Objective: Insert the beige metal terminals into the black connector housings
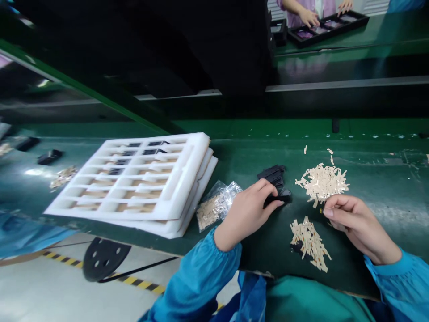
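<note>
My left hand (250, 208) grips a small black plastic piece (283, 197) between thumb and fingers. Just behind it lies a cluster of similar black pieces (271, 174). My right hand (357, 223) is closed in a pinch; a tiny yellowish bit shows at the fingertips, too small to name. Those fingertips are at the near edge of a heap of small cream-coloured strips (323, 181). A second, looser pile of cream strips (310, 241) lies between my hands, closer to me, with something dark at its left side.
Stacked white foam trays (182, 179) with slots holding dark and tan parts stand to the left. Clear plastic bags (214, 208) of strips lie beside them. Across the bench, another person's hands (309, 18) touch a black compartment tray (301, 42). A black stool (103, 259) is below the table edge.
</note>
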{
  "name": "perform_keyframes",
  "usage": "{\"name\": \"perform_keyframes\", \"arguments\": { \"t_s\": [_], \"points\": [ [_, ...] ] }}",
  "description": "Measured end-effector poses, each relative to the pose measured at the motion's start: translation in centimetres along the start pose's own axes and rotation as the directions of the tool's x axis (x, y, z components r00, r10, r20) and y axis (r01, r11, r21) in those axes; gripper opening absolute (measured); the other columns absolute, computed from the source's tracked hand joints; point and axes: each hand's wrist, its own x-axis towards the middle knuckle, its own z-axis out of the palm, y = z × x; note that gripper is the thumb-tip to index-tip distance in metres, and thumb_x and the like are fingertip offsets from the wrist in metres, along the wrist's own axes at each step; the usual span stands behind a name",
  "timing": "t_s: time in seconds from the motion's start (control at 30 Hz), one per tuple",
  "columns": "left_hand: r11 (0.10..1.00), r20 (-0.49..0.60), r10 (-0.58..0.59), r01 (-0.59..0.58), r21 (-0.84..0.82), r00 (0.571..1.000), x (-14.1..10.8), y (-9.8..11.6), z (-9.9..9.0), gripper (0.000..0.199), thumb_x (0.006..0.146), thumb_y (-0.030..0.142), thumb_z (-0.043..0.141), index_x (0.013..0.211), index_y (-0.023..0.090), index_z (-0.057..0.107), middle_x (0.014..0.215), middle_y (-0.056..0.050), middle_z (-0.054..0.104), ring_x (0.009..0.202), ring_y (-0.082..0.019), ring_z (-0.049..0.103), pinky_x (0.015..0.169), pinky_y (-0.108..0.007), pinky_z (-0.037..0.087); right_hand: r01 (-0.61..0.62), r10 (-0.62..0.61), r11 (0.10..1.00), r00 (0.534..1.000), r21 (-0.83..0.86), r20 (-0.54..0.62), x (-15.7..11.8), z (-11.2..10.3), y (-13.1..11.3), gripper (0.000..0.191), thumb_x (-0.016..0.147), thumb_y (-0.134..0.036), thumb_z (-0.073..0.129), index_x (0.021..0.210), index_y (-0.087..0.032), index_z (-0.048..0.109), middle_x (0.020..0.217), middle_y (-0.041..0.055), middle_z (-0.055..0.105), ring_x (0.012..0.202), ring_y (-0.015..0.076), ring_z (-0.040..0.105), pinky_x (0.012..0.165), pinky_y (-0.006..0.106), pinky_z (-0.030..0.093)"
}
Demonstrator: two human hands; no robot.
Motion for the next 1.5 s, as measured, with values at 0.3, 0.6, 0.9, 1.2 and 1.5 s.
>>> {"name": "perform_keyframes", "arguments": {
  "t_s": [0.3,0.6,0.9,1.2,1.5],
  "points": [
    [0.602,0.089,-0.066,0.111,-0.791,0.994,0.9,3.9,1.6,0.018,0.107,0.036,0.043,0.116,0.021,0.048,0.076,0.002,0.059,0.061,-0.012,0.052,0.060,-0.025,0.044,0.073,-0.075,0.996,0.995,-0.042,-0.060,0.3,0.1,1.0,0.019,0.077,-0.034,0.089,0.077,-0.019,0.078,0.062,-0.0011,0.059,0.053,0.0103,0.040,0.051,0.025,0.034],
    [0.198,0.268,-0.006,0.264,-0.944,0.963,2.1,5.9,3.9,0.035,0.090,0.051,0.068,0.101,0.022,0.051,0.070,0.005,0.043,0.061,-0.011,0.039,0.058,-0.024,0.038,0.031,-0.031,0.998,1.000,0.054,0.004,0.4,0.4,1.1,0.023,0.075,-0.037,0.089,0.072,-0.018,0.076,0.052,-0.0041,0.049,0.049,0.0090,0.035,0.047,0.023,0.024],
    [0.077,0.354,-0.041,0.356,-0.931,0.934,2.2,5.5,4.6,0.027,0.095,0.044,0.059,0.103,0.018,0.058,0.070,0.004,0.047,0.056,-0.009,0.036,0.051,-0.022,0.026,0.074,-0.072,0.995,0.996,0.060,-0.049,0.6,0.7,1.1,0.017,0.074,-0.032,0.086,0.070,-0.018,0.077,0.053,-0.0031,0.053,0.049,0.0085,0.035,0.048,0.023,0.024],
    [0.184,0.334,-0.010,0.330,-0.926,0.943,2.0,4.5,4.6,0.060,0.100,0.034,0.057,0.154,0.023,0.034,0.095,-0.003,0.063,0.062,-0.011,0.059,0.057,-0.024,0.047,0.200,-0.207,0.978,0.949,-0.053,-0.239,1.5,0.1,0.8,0.011,0.069,-0.027,0.085,0.067,-0.019,0.078,0.056,-0.0011,0.063,0.049,0.0087,0.043,0.050,0.022,0.034],
    [0.161,0.332,-0.003,0.328,-0.931,0.943,1.3,5.0,4.9,0.054,0.104,0.032,0.053,0.155,0.031,0.034,0.098,-0.002,0.062,0.060,-0.011,0.067,0.054,-0.022,0.053,0.219,-0.258,0.961,0.929,-0.169,-0.263,1.7,0.3,1.2,0.011,0.073,-0.027,0.081,0.065,-0.020,0.077,0.057,-0.0004,0.068,0.050,0.0107,0.051,0.054,0.024,0.044]
  ]
}}
